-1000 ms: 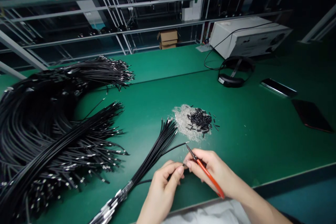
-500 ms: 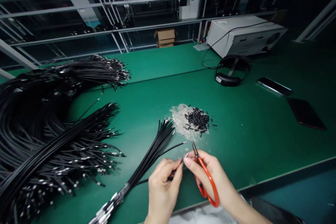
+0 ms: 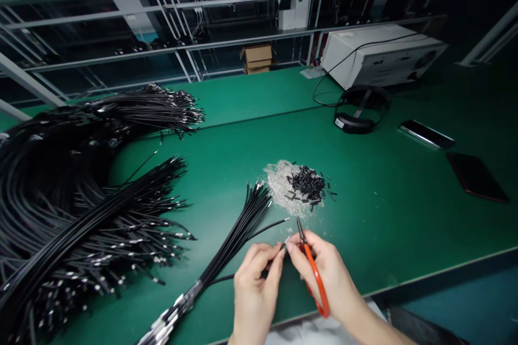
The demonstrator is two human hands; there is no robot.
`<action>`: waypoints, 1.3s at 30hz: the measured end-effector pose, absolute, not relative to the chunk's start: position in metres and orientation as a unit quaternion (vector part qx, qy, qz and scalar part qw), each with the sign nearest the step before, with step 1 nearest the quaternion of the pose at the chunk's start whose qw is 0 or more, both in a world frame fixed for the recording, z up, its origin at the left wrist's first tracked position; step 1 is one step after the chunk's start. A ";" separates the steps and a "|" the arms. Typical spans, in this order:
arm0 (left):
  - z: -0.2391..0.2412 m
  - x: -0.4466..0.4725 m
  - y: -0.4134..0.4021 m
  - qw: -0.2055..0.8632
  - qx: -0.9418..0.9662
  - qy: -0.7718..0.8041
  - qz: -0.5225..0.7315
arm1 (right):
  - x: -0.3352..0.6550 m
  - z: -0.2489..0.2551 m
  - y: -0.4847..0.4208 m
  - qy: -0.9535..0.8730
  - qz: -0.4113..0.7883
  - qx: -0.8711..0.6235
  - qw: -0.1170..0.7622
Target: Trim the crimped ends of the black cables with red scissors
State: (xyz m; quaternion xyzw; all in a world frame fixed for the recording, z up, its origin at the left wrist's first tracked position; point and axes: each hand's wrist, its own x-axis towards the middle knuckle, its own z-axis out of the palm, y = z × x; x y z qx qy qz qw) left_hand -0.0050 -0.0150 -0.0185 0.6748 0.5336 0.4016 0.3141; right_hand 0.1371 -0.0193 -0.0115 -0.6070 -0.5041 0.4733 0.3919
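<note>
My left hand [image 3: 254, 283] pinches the end of a thin black cable [image 3: 226, 278] between thumb and forefinger. My right hand [image 3: 327, 275] grips orange-handled scissors [image 3: 313, 275], blades pointing away from me, and its fingertips meet the cable end too. Both hands hover just above the green bench near its front edge. A short bundle of black cables [image 3: 232, 242] lies to the left of my hands. Beyond them sits a heap of cut black sleeve bits and pale wire strands [image 3: 299, 187].
Large bundles of black cables with metal ends [image 3: 81, 199] cover the bench's left side. At the back right stand a white machine [image 3: 380, 54] and a black tape roll [image 3: 358, 113]. A phone [image 3: 424, 135] and a dark tablet [image 3: 477, 177] lie at the right.
The right hand has turned the scissors, so the handles swung from lying out to the right to pointing down towards me. Both hands stayed together at the cable end.
</note>
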 end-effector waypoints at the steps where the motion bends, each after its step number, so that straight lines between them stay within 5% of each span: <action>1: -0.018 -0.006 -0.015 0.319 0.668 0.541 0.398 | 0.136 -0.011 -0.019 -0.515 0.457 -0.608 0.396; 10: -0.014 -0.006 -0.017 0.407 0.606 0.582 0.359 | 0.146 -0.005 -0.011 -0.598 0.429 -0.572 0.363; 19: -0.007 -0.007 -0.003 0.485 0.558 0.610 0.285 | 0.157 -0.009 -0.014 -0.793 0.026 -0.594 0.134; 39: -0.009 -0.007 -0.001 0.474 0.578 0.606 0.271 | 0.153 -0.011 -0.006 -0.832 -0.029 -0.550 0.072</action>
